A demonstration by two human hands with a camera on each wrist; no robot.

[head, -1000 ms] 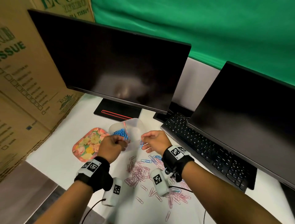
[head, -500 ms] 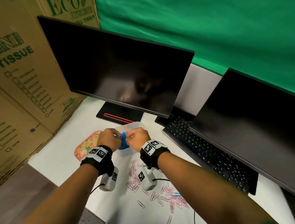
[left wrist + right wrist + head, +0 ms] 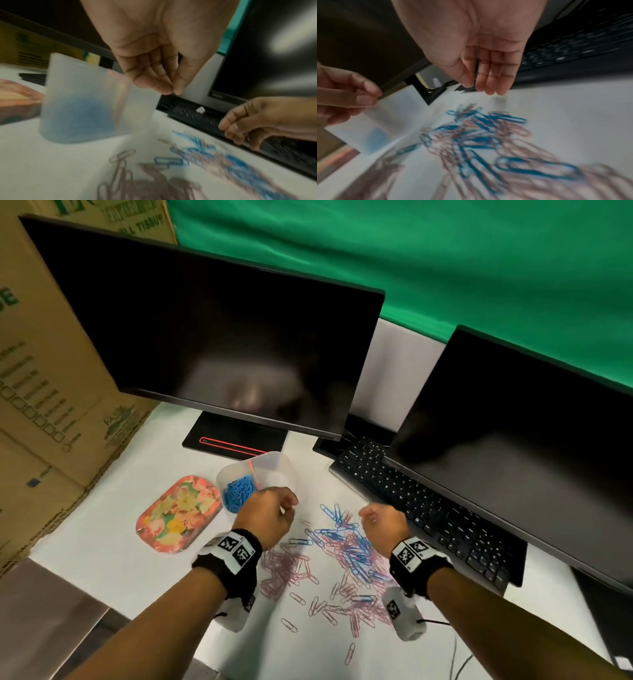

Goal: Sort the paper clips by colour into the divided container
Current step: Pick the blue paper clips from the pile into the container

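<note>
Left hand [image 3: 150, 56] has thumb and fingertips pinched together by the divided container [image 3: 255, 484] rim, though I can't tell if a clip's in there. Right hand [image 3: 481, 54] hangs relaxed and empty over the mixed paper clips [image 3: 342, 553] on the counter [image 3: 102, 542]. Blue ones already sit in the left compartment, so I'd grab pinks singly and drop them right of the divider.

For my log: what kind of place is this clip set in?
Probably an office desk doubling as a recording spot: two dark monitors, a keyboard, stacked cardboard boxes and a green backdrop.
</note>
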